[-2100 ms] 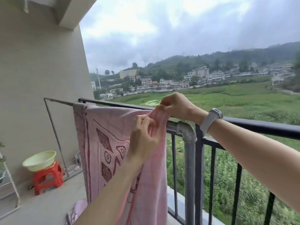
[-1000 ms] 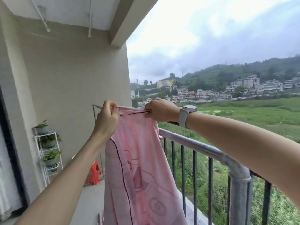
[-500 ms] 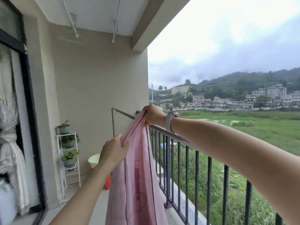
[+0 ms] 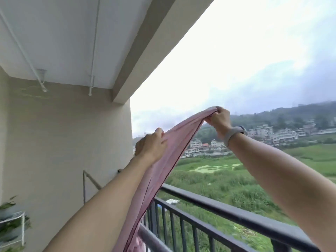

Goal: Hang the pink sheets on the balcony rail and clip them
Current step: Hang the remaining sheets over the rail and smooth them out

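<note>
A pink sheet (image 4: 169, 160) with a dark border line is stretched between both hands, raised high above the balcony rail (image 4: 227, 208). My left hand (image 4: 151, 144) grips its upper edge nearer the wall. Farther out and higher, my right hand (image 4: 218, 119), with a pale watch on the wrist, pinches the other end. The sheet's lower part hangs down on the inner side of the rail and leaves the frame at the bottom. No clips are in view.
The dark metal railing with vertical bars runs from centre to bottom right. A thin metal rack frame (image 4: 87, 180) stands by the beige end wall (image 4: 63, 142). A white plant shelf (image 4: 12, 224) sits at the lower left. Pipes run along the ceiling.
Both hands have lifted the sheet from rail height to well above the rail. The camera has tilted upward, so the floor, stool and basin are out of view.
</note>
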Demonstrator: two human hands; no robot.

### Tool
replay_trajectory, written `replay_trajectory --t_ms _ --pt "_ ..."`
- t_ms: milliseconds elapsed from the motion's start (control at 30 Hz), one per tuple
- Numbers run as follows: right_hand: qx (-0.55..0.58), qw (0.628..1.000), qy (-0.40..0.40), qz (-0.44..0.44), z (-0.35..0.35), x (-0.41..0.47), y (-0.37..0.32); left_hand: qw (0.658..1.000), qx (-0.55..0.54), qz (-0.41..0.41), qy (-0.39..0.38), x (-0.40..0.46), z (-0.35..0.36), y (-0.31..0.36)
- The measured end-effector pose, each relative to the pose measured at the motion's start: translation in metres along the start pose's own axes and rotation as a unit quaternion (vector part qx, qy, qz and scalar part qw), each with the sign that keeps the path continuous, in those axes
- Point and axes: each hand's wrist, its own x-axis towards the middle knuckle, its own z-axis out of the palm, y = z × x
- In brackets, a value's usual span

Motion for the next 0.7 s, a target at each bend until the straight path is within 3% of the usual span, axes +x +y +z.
replay_trajectory --t_ms 200,267,367,467,533,600,633,700 --pt "-0.002 0.998 -0.049 0.027 -0.101 -0.02 0.072 0.98 -0.186 0.069 -0.031 -0.019 0.05 0.059" --pt "-0.093 0.995 -0.043 -0.002 -0.124 -0.032 0.099 0.969 -0.229 0.075 -0.048 -0.035 0.065 0.076" --pt "-0.262 0.962 -0.07 -0.031 -0.146 -0.075 0.137 0.964 -0.208 0.072 -0.15 -0.061 0.087 0.095" --pt "-0.3 0.929 -0.214 -0.004 -0.146 -0.13 0.159 0.949 -0.117 0.12 -0.265 -0.087 0.106 0.098" --pt "-0.328 0.852 -0.402 0.066 -0.144 -0.16 0.165 0.93 -0.078 0.134 -0.333 -0.107 0.107 0.094" --pt "-0.319 0.771 -0.528 0.158 -0.14 -0.178 0.165 0.915 -0.043 0.133 -0.378 -0.12 0.103 0.088" --pt "-0.298 0.759 -0.549 0.181 -0.138 -0.184 0.161 0.913 -0.03 0.125 -0.387 -0.123 0.1 0.084" --pt "-0.206 0.788 -0.556 0.165 -0.128 -0.198 0.15 0.918 -0.03 0.105 -0.381 -0.126 0.093 0.075"
